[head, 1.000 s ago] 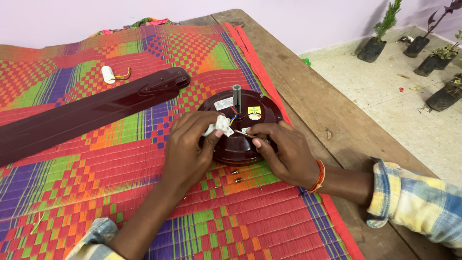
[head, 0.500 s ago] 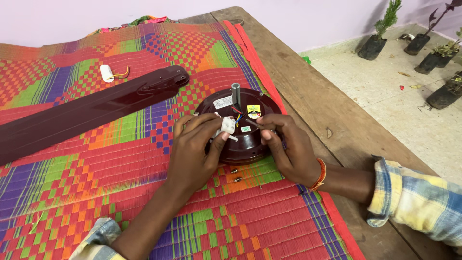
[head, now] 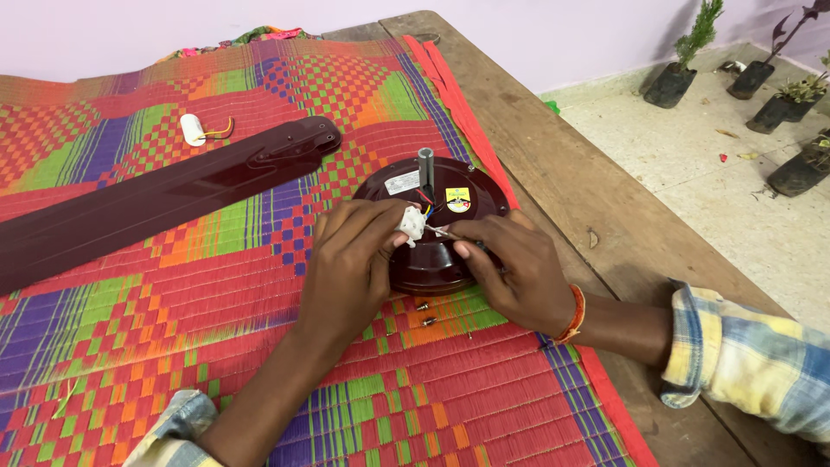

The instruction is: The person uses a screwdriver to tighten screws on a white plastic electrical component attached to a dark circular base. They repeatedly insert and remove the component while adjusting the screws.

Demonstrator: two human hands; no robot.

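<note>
Facing up: motor (head: 432, 259) yellow label (head: 457, 201)

A small white plastic connector block (head: 411, 224) is pinched between the fingertips of the left hand (head: 350, 264), just above the top of a dark maroon ceiling fan motor housing (head: 428, 259). Thin coloured wires (head: 426, 207), red and blue among them, are seen running from the block to the base of the grey metal shaft (head: 425, 169), which stands upright at the housing's centre. A slim metal tool (head: 441, 232) is held in the right hand (head: 510, 272), its tip laid against the block. The round housing lies flat on the woven mat.
</note>
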